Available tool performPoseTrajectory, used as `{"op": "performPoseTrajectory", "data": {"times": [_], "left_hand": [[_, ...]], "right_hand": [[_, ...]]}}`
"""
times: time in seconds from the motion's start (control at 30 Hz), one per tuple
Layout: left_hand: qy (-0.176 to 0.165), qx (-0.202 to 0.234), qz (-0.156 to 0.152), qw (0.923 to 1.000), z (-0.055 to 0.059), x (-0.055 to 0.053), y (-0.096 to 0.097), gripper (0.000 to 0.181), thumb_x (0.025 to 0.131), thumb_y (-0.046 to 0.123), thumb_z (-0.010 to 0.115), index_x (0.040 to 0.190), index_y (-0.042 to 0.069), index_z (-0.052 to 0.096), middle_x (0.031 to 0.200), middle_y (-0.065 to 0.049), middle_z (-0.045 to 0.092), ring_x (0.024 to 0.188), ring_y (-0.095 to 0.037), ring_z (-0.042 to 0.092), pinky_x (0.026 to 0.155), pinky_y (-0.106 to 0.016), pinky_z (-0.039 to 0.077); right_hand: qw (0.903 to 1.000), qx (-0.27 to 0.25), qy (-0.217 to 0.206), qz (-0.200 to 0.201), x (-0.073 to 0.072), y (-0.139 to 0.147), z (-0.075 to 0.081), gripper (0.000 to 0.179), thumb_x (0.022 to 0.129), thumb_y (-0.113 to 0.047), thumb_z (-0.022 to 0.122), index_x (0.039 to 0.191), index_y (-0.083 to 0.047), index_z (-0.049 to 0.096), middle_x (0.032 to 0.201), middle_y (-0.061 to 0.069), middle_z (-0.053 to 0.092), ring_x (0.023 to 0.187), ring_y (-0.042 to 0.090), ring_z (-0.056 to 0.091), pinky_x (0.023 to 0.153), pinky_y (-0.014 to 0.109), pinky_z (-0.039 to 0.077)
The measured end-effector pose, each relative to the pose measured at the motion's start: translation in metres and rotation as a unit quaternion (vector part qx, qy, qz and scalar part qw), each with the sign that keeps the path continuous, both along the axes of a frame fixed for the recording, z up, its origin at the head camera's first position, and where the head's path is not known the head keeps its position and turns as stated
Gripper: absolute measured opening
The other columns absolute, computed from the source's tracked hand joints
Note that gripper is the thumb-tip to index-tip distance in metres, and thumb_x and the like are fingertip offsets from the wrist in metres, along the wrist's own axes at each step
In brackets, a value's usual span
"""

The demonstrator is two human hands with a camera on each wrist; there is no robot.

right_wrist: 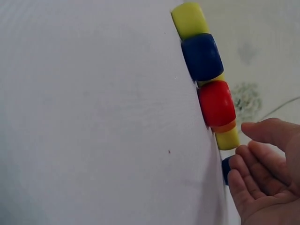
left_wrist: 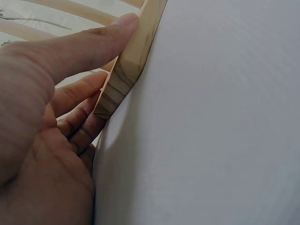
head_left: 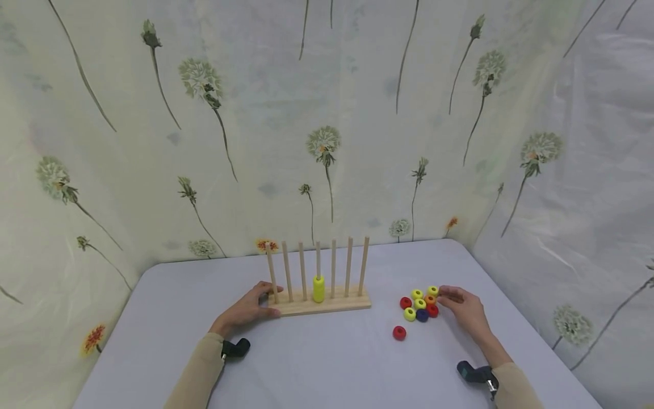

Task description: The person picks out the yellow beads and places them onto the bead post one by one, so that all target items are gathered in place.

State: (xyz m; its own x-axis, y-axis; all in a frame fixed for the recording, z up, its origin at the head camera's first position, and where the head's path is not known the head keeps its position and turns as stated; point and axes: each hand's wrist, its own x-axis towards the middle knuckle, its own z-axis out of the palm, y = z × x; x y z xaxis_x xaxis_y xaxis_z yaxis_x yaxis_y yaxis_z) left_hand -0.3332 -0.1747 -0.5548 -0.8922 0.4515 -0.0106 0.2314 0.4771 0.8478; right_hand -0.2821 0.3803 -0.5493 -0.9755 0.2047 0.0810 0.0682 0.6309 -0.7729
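Observation:
A wooden peg stand (head_left: pixel 325 307) has a row of several upright pegs on a flat base. Its middle peg carries a stack of yellow beads (head_left: pixel 319 289). My left hand (head_left: pixel 247 308) grips the base's left end, thumb along the front edge and fingers behind; the left wrist view shows the base's end grain (left_wrist: pixel 117 91) between them. My right hand (head_left: pixel 466 309) is beside a cluster of loose beads, its fingertips close to a yellow bead (head_left: pixel 433 291) and an orange bead (head_left: pixel 430 300). In the right wrist view, a blue bead (right_wrist: pixel 226 169) is partly hidden behind the fingers.
Also in the cluster are red beads (head_left: pixel 406 303), yellow beads (head_left: pixel 410 314) and a dark blue bead (head_left: pixel 422 315). One red bead (head_left: pixel 399 333) lies apart, nearer the front. A white cloth covers the table (head_left: pixel 327 363); a flower-printed curtain (head_left: pixel 265 142) hangs behind it.

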Motion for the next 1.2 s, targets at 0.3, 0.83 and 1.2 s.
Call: {"op": "performPoseTrajectory", "data": {"times": [0.3, 0.83, 1.2], "left_hand": [[0.001, -0.001, -0.002, 1.0000, -0.002, -0.002, 0.000, 0.060, 0.074, 0.038, 0.082, 0.127, 0.027, 0.059, 0.132, -0.001, 0.046, 0.130, -0.025, 0.037, 0.111, -0.054, 0.023], [-0.016, 0.003, 0.000, 0.9999, -0.001, 0.000, 0.000, 0.060, 0.074, 0.036, 0.082, 0.128, 0.026, 0.059, 0.134, -0.001, 0.045, 0.133, -0.026, 0.035, 0.113, -0.054, 0.020], [-0.011, 0.001, 0.000, 0.9999, -0.001, -0.001, -0.001, 0.061, 0.074, 0.037, 0.082, 0.129, 0.026, 0.058, 0.134, -0.002, 0.045, 0.134, -0.027, 0.034, 0.113, -0.056, 0.020]], "right_hand": [[1.0000, 0.002, 0.008, 0.001, -0.017, 0.002, -0.007, 0.043, 0.095, -0.023, 0.062, 0.131, -0.003, 0.055, 0.131, 0.019, 0.059, 0.120, 0.034, 0.056, 0.092, 0.036, 0.051], [0.9998, 0.007, -0.012, 0.016, -0.026, 0.005, -0.014, 0.042, 0.094, -0.028, 0.063, 0.130, -0.007, 0.058, 0.131, 0.020, 0.058, 0.119, 0.035, 0.054, 0.097, 0.049, 0.047], [0.9978, -0.002, 0.006, 0.067, -0.017, -0.012, 0.020, 0.052, 0.092, -0.044, 0.062, 0.131, -0.011, 0.058, 0.130, 0.016, 0.061, 0.117, 0.032, 0.057, 0.097, 0.047, 0.048]]}}
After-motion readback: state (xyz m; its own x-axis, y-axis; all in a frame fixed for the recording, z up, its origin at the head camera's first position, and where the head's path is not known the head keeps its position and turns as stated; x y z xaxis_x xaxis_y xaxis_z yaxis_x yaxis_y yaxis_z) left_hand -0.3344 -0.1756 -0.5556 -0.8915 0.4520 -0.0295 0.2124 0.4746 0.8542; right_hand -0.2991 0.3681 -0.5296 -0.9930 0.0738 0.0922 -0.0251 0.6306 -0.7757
